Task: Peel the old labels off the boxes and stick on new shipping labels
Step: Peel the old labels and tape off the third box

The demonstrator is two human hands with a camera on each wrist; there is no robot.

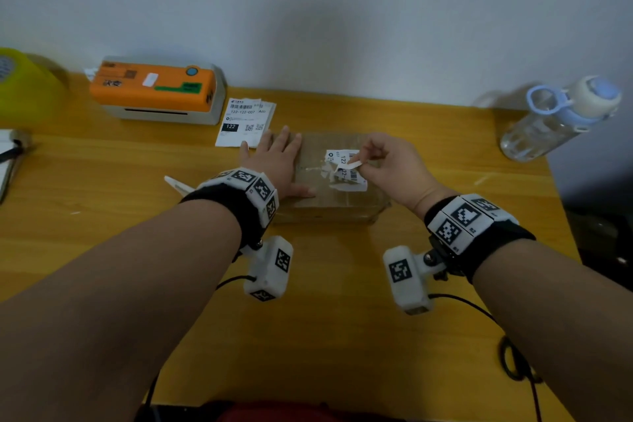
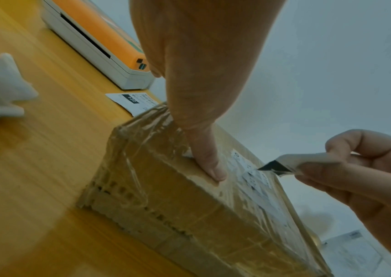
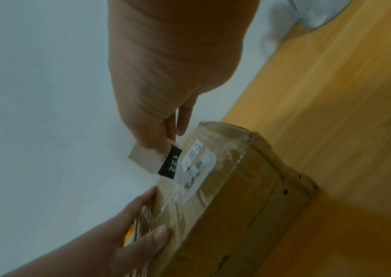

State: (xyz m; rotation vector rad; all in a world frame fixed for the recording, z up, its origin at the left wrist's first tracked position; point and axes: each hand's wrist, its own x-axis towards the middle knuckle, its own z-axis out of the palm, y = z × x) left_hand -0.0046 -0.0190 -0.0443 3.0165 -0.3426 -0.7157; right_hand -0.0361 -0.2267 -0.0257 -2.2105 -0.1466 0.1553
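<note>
A taped cardboard box (image 1: 339, 202) (image 2: 177, 196) (image 3: 237, 196) lies on the yellow table. Its old white label (image 1: 344, 169) (image 3: 199, 163) is torn and partly lifted. My right hand (image 1: 387, 164) (image 3: 165, 105) pinches a peeled strip (image 1: 352, 165) (image 2: 308, 161) (image 3: 156, 159) of that label, printed "122", and holds it just above the box. Spread flat on the box's left end is my left hand (image 1: 279, 161) (image 2: 203, 105), fingers straight, thumb along the near edge. New shipping labels (image 1: 245, 122) (image 2: 137, 102) lie behind the box.
An orange and white label printer (image 1: 157, 89) (image 2: 99, 37) stands at the back left. A clear water bottle (image 1: 555, 116) is at the back right. White paper scraps (image 2: 0, 88) lie left of the box. A yellow object (image 1: 24, 86) sits far left.
</note>
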